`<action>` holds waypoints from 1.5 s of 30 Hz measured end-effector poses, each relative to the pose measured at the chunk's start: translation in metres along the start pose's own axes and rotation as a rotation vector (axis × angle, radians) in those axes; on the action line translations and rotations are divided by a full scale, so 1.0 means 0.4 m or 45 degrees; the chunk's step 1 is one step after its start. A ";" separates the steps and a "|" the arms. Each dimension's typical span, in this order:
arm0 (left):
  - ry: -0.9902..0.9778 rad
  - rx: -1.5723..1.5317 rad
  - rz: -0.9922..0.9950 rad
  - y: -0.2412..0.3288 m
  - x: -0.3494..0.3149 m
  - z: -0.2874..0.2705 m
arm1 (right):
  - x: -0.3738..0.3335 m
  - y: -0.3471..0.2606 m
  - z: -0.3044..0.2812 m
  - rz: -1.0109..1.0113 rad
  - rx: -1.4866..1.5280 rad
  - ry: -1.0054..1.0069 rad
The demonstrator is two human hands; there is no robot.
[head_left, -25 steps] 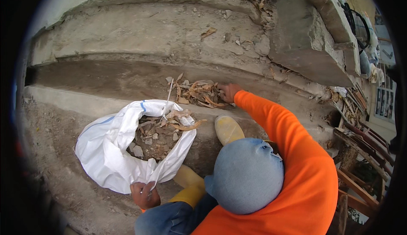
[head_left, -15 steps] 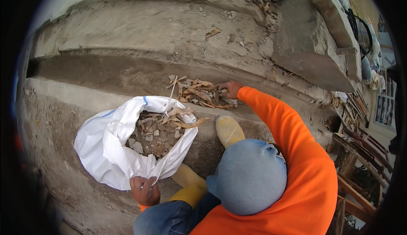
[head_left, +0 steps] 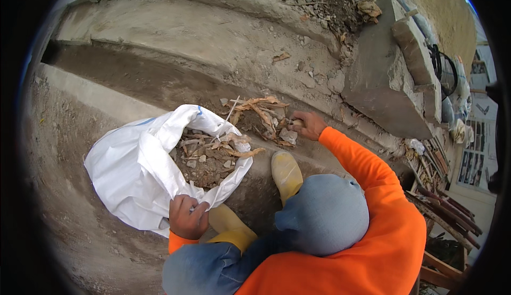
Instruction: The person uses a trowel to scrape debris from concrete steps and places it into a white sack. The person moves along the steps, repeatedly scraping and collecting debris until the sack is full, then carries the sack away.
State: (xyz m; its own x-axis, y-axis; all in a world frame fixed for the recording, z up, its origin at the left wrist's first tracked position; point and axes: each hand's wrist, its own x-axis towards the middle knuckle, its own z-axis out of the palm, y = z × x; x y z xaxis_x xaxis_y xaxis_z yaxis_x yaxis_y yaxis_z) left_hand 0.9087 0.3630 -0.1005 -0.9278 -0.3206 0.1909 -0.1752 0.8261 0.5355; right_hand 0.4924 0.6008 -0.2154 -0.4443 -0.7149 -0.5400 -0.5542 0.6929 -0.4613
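Observation:
My left hand is closed on the near rim of a white woven sack, holding its mouth open. Inside the sack lie grey soil, stones and dry leaves, and a thin white strip sticks up at its far rim. To the right, my right hand is wrapped round a short pale handle with a dark metal neck; the tool's working end is hidden among debris. Just left of that hand, a heap of dry curled leaves and dirt lies in the concrete channel, with a stone beside it.
My yellow boots stand right of the sack. Large concrete blocks rise at the upper right, with a black hose loop behind. Timber pieces are stacked at the right. Loose rubble lies at the far top.
My right hand has shifted a little right and toward me, and the leaf heap looks disturbed, with bare dirt showing. My left hand keeps its hold on the sack. The view has tilted slightly.

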 end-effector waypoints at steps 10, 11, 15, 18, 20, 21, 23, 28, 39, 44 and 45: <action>0.109 -0.023 -0.039 -0.009 0.003 -0.001 | -0.199 -0.383 -0.158 -0.466 -0.263 0.232; 0.106 -0.019 -0.039 -0.010 0.006 0.001 | -0.181 -0.414 -0.126 -0.586 -0.289 0.271; 0.091 0.008 -0.050 -0.009 0.007 0.000 | -0.110 -0.470 -0.035 -0.823 -0.675 0.267; 0.104 0.005 -0.060 -0.004 -0.004 -0.006 | -0.093 -0.448 -0.036 -0.834 -0.637 0.479; 0.102 0.023 -0.095 -0.003 -0.011 -0.006 | -0.106 -0.409 -0.064 -0.793 -0.632 0.464; 0.099 0.010 -0.106 -0.002 -0.013 -0.004 | -0.113 -0.386 -0.077 -0.758 -0.618 0.456; 0.135 0.027 -0.120 -0.003 -0.016 0.000 | -0.116 -0.337 -0.086 -0.657 -0.510 0.410; 0.177 -0.001 -0.126 -0.011 -0.026 0.008 | 0.057 -0.261 0.055 -0.357 0.160 0.213; 0.502 0.027 -0.291 -0.053 -0.146 -0.130 | 0.208 -0.525 0.103 -0.417 0.959 -0.392; 0.905 0.201 -0.531 -0.125 -0.327 -0.375 | 0.119 -0.983 -0.075 -0.801 0.791 -0.566; 0.985 0.282 -0.579 -0.131 -0.364 -0.436 | 0.090 -1.083 -0.089 -0.918 0.770 -0.544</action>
State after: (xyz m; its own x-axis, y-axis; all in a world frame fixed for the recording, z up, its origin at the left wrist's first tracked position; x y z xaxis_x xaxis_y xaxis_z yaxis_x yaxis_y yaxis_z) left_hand 1.1102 0.2856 -0.0130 -0.2896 -0.7904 0.5398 -0.6018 0.5889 0.5395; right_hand 0.6915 0.2716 -0.0099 0.2059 -0.9676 -0.1458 -0.0907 0.1295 -0.9874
